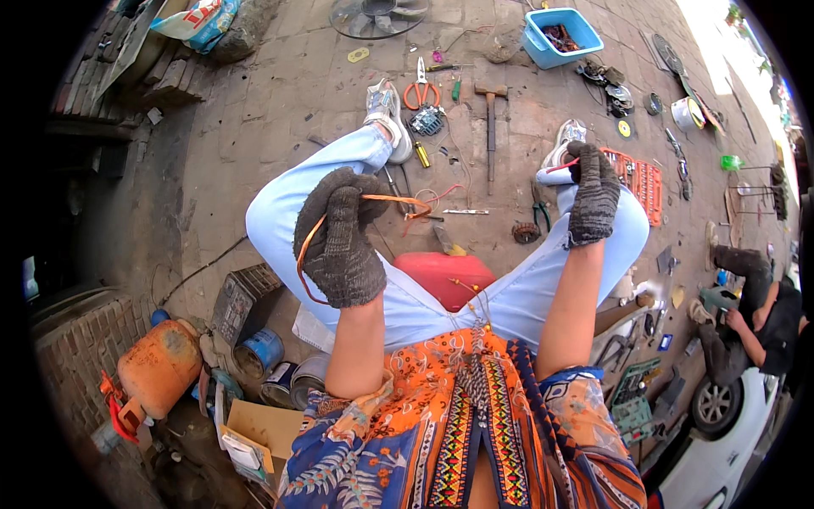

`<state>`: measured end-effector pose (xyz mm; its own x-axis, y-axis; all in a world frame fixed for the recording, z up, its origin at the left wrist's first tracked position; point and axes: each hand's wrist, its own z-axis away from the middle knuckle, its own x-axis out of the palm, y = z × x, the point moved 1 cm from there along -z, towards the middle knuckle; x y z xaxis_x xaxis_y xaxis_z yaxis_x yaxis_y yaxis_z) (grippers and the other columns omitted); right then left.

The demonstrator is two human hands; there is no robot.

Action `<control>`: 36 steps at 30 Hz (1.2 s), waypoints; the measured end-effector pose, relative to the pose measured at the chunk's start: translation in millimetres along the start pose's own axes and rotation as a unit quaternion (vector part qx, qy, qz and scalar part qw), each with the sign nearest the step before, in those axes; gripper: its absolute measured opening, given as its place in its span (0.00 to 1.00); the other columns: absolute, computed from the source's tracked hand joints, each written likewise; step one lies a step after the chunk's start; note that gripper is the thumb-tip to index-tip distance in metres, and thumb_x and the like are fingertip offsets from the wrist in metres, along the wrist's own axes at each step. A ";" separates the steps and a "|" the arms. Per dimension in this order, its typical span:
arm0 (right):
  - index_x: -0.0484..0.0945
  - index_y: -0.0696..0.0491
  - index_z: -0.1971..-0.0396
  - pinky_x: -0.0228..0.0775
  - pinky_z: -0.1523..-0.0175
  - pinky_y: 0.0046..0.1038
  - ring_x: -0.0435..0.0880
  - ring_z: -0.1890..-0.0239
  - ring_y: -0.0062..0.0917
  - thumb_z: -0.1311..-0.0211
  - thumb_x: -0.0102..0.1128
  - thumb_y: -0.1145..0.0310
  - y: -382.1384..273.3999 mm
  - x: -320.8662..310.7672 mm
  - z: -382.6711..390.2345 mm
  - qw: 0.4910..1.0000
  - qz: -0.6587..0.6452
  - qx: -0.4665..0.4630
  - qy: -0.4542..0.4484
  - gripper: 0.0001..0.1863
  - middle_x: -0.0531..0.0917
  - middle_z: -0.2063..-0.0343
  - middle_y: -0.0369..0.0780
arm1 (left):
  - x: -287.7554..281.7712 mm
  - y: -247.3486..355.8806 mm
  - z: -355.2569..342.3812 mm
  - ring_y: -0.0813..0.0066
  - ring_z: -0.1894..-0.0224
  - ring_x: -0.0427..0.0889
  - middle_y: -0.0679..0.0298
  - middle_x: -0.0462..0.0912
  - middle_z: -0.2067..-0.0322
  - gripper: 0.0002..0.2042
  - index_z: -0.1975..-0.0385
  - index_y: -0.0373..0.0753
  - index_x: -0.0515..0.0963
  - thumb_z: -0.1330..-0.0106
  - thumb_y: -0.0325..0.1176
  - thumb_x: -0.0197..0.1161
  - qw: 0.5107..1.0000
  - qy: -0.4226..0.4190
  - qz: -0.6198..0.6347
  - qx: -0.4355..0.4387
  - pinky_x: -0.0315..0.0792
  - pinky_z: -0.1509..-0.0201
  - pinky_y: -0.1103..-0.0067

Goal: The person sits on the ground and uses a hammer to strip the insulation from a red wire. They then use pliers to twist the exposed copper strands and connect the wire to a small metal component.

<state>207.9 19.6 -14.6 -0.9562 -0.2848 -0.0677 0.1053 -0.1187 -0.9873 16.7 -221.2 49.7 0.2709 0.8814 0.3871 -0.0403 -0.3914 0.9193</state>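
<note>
My left hand (341, 242), in a dark grey knit glove, is closed around an orange wire (395, 200). One stretch of it points right from the fingers, and another loops down past the wrist. My right hand (592, 199), gloved alike, is raised over my right knee and pinches a short red wire (561, 166). On the ground between my feet lie a hammer (491, 136), orange-handled snips (421, 92), a small motor part (426, 120), a yellow screwdriver (421, 154) and pliers (540, 208). A copper-wound ring (526, 232) sits near the pliers.
A red seat (445, 278) shows between my thighs. An orange socket case (646, 193) lies right of my knee. Ahead are a blue basin (561, 39) and a fan (378, 13). A rusty orange tank (159, 368) stands left; another person (755, 314) sits right, by a white car (721, 450).
</note>
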 end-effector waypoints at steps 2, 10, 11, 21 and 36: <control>0.76 0.57 0.50 0.71 0.50 0.28 0.79 0.56 0.26 0.31 0.49 0.63 19.9 8.7 5.8 0.868 0.366 -0.318 -0.104 0.17 0.81 0.57 0.42 | 4.7 -5.4 -1.9 0.68 0.68 0.85 0.55 0.84 0.67 0.10 0.58 0.31 0.78 0.36 0.26 0.60 0.998 -0.033 0.031 -0.032 0.83 0.67 0.77; 0.70 0.59 0.45 0.70 0.44 0.28 0.78 0.50 0.26 0.32 0.51 0.71 -49.8 73.6 94.7 0.932 -0.156 0.058 -0.323 0.17 0.79 0.52 0.43 | 16.3 -7.4 8.4 0.70 0.68 0.84 0.57 0.84 0.68 0.10 0.58 0.32 0.79 0.37 0.28 0.62 0.994 -0.042 0.001 -0.098 0.82 0.69 0.79; 0.70 0.60 0.45 0.70 0.44 0.27 0.77 0.50 0.25 0.32 0.51 0.72 -53.4 75.3 102.0 0.912 -0.189 0.076 -0.357 0.17 0.79 0.52 0.43 | 17.6 -7.9 8.7 0.70 0.68 0.84 0.57 0.84 0.68 0.10 0.58 0.33 0.79 0.37 0.28 0.62 0.993 -0.047 -0.006 -0.109 0.82 0.69 0.80; 0.79 0.58 0.56 0.68 0.69 0.16 0.74 0.74 0.12 0.36 0.58 0.69 -17.5 47.4 109.0 0.943 -0.131 0.171 -0.253 0.12 0.81 0.72 0.34 | 29.5 -37.2 15.6 0.69 0.56 0.82 0.57 0.80 0.53 0.21 0.44 0.34 0.70 0.36 0.32 0.62 0.918 -0.148 0.105 -0.354 0.81 0.58 0.76; 0.78 0.55 0.56 0.60 0.79 0.15 0.68 0.83 0.09 0.35 0.57 0.68 -9.4 -1.5 64.1 0.932 -0.294 0.213 -0.003 0.11 0.76 0.76 0.30 | -14.3 -84.8 32.9 0.70 0.43 0.72 0.57 0.72 0.44 0.21 0.39 0.37 0.65 0.31 0.34 0.54 0.962 -0.164 -0.093 -0.198 0.67 0.41 0.74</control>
<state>225.9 -39.9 4.0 -0.8814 -0.0567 0.4689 -0.3364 -0.6217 -0.7074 47.9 -209.3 -36.1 0.5957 0.7698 0.2291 -0.3076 -0.0449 0.9505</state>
